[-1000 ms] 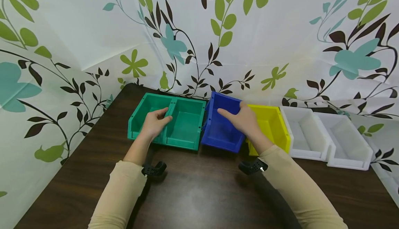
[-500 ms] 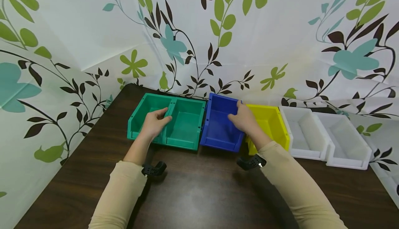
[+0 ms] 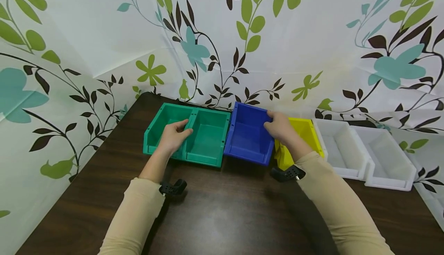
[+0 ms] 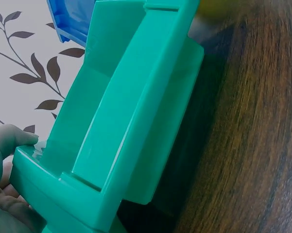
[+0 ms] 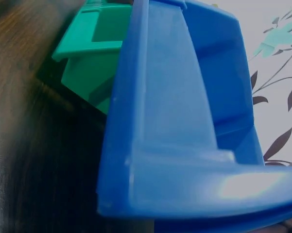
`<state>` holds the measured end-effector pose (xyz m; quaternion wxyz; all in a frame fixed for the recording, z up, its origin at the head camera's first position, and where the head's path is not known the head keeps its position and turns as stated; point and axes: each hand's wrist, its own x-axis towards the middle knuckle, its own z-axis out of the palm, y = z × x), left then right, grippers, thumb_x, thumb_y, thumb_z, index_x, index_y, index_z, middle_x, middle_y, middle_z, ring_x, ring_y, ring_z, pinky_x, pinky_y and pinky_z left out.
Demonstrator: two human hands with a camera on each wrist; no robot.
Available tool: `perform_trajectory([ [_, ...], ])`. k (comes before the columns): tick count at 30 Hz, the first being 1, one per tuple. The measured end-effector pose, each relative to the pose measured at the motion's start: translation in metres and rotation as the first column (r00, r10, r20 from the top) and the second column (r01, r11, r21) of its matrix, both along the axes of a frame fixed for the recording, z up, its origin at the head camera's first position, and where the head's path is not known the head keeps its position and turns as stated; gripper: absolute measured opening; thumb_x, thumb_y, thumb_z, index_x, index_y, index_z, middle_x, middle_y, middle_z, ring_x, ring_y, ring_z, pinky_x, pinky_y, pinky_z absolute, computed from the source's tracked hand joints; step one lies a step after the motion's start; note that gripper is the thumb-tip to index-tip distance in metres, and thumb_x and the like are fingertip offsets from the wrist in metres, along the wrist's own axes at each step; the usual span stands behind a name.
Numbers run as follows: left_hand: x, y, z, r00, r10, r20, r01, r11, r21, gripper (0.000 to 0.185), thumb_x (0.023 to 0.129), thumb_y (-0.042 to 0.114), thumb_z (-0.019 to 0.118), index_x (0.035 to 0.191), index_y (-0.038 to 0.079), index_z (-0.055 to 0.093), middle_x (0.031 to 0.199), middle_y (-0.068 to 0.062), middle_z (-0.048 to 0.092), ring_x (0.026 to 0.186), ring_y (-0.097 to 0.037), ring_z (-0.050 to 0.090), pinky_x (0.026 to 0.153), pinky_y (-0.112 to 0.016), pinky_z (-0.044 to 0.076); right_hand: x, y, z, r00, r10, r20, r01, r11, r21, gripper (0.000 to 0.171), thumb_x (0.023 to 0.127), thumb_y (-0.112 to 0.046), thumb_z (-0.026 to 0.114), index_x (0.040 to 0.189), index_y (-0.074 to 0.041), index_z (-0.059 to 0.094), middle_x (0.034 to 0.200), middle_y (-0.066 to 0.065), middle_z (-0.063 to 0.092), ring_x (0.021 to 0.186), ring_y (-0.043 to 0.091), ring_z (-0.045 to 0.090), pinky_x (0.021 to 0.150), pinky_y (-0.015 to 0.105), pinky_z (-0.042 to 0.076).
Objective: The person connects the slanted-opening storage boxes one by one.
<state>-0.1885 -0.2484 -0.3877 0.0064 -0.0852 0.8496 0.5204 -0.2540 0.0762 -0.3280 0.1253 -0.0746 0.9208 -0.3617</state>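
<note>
Two joined green bins stand side by side on the dark wood table (image 3: 222,212), the left green bin (image 3: 163,120) and the right green bin (image 3: 208,135). My left hand (image 3: 172,137) grips the wall between them, thumb on the right bin's side. To their right is a blue bin (image 3: 248,135), slightly turned and close against the right green bin. Its right wall is pinched by my right hand (image 3: 280,127), with the thumb over the rim inside; the other fingers are mostly hidden. In the right wrist view the blue bin (image 5: 170,97) appears raised off the table.
A yellow bin (image 3: 306,131), partly behind my right hand, stands right of the blue one. Two white bins, the nearer white bin (image 3: 334,143) and the outer white bin (image 3: 385,156), continue the row. A leaf-patterned wall covering (image 3: 277,35) rises behind the table.
The blue bin has straightened and drawn close to the right green bin, its front edge slightly higher. My right thumb has shifted from deep inside it to the right rim. The left hand stays put.
</note>
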Motion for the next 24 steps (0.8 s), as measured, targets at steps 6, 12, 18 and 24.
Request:
perform_trajectory([
  [6,0.0,0.003,0.0,1.0,0.007,0.004,-0.007,1.0,0.018,0.055,0.095,0.022,0.057,0.144,0.007,0.038,0.148,-0.014,0.04,0.136,-0.028,0.039,0.107,-0.044,0.038,0.0,0.004,-0.002,1.0,-0.005,0.0,0.005,1.0,0.0,0.059,0.092,-0.004,0.04,0.146,0.007,0.021,0.153,0.024,0.024,0.14,0.036,0.026,0.113,0.049,0.027],
  [12,0.002,0.007,0.002,1.0,0.003,-0.018,-0.002,1.0,0.031,0.055,0.094,0.021,0.057,0.144,0.005,0.038,0.148,-0.015,0.039,0.136,-0.029,0.039,0.107,-0.044,0.039,0.004,0.006,-0.009,0.998,0.021,-0.059,-0.02,1.0,0.022,0.059,0.092,-0.004,0.042,0.145,0.009,0.02,0.153,0.024,0.021,0.142,0.037,0.02,0.114,0.05,0.022],
  [18,0.002,0.007,0.0,1.0,-0.007,-0.012,0.008,1.0,0.029,0.055,0.095,0.021,0.057,0.144,0.006,0.038,0.148,-0.015,0.039,0.136,-0.029,0.039,0.107,-0.044,0.039,0.001,0.013,-0.014,0.996,0.065,-0.054,-0.065,0.998,-0.005,0.06,0.092,-0.002,0.04,0.146,0.007,0.017,0.155,0.022,0.017,0.143,0.035,0.017,0.114,0.05,0.022],
  [24,0.002,0.007,0.001,1.0,0.005,-0.012,-0.005,0.999,0.031,0.055,0.094,0.022,0.057,0.144,0.006,0.039,0.148,-0.015,0.04,0.136,-0.029,0.039,0.107,-0.043,0.039,0.001,0.011,-0.016,0.996,0.059,-0.059,-0.059,0.998,0.001,0.061,0.092,-0.003,0.041,0.147,0.006,0.017,0.155,0.019,0.017,0.143,0.033,0.017,0.114,0.049,0.025],
])
